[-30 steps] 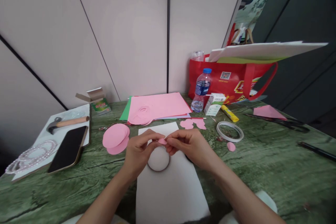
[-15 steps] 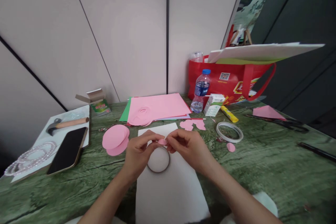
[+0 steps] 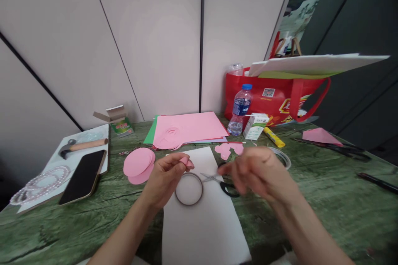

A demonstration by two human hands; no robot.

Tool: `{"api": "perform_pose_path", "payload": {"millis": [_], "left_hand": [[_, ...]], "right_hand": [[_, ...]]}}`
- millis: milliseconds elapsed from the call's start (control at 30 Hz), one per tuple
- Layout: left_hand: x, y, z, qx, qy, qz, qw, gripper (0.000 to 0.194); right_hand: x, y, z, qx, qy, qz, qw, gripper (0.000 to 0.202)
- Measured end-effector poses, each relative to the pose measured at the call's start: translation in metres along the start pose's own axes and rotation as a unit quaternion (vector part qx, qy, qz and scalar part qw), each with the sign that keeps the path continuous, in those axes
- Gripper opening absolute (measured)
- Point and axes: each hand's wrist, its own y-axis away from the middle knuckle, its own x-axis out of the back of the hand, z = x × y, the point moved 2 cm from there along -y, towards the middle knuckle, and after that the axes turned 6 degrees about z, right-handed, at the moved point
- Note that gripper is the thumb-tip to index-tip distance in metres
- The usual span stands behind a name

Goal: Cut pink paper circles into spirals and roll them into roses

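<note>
My left hand pinches a small folded piece of pink paper between thumb and fingers, above the top of a thin brown ring. The ring lies flat on a white sheet. My right hand hovers to the right of the sheet, its fingers smeared by motion. Just left of those fingers are small scissors with black handles, blades parted and pointing left; the hand hides part of them. Cut pink paper shapes lie beyond.
At left are pink paper circles, a phone, a hammer and beads. Behind lie pink sheets, a bottle, a carton and a red bag. At right are a tape roll and a glue stick.
My right hand has left the pink paper and moved right, towards the tape roll. The small scissors now show beside it. My left hand keeps the paper near the same spot.
</note>
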Motion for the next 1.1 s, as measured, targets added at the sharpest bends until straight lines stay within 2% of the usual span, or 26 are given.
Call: {"api": "perform_pose_path", "payload": {"millis": [33, 100, 167, 267, 500, 767, 1100], "left_hand": [[0.0, 0.0, 0.0, 0.005, 0.003, -0.005, 1.0, 0.017], [-0.001, 0.001, -0.001, 0.019, 0.011, -0.013, 1.0, 0.017], [-0.002, 0.002, -0.003, 0.033, 0.017, -0.019, 0.999, 0.016], [-0.005, 0.004, -0.004, 0.044, 0.007, -0.029, 0.999, 0.016], [-0.009, 0.006, -0.004, 0.039, -0.003, -0.038, 0.999, 0.013], [-0.01, 0.008, -0.005, 0.08, 0.012, -0.055, 0.995, 0.013], [-0.011, 0.008, -0.004, 0.084, 0.014, -0.051, 0.995, 0.012]], "right_hand": [[-0.005, -0.002, -0.001, 0.021, 0.01, 0.019, 1.0, 0.036], [-0.015, -0.007, -0.005, 0.13, 0.063, 0.052, 0.988, 0.015], [-0.026, -0.008, -0.008, 0.22, 0.104, 0.045, 0.969, 0.01], [-0.036, -0.004, -0.007, 0.279, 0.105, 0.029, 0.954, 0.011], [-0.038, 0.0, -0.003, 0.305, 0.143, 0.031, 0.941, 0.016], [-0.037, 0.0, -0.002, 0.304, 0.191, 0.036, 0.933, 0.018], [-0.038, 0.002, -0.002, 0.313, 0.182, 0.039, 0.931, 0.014]]}}
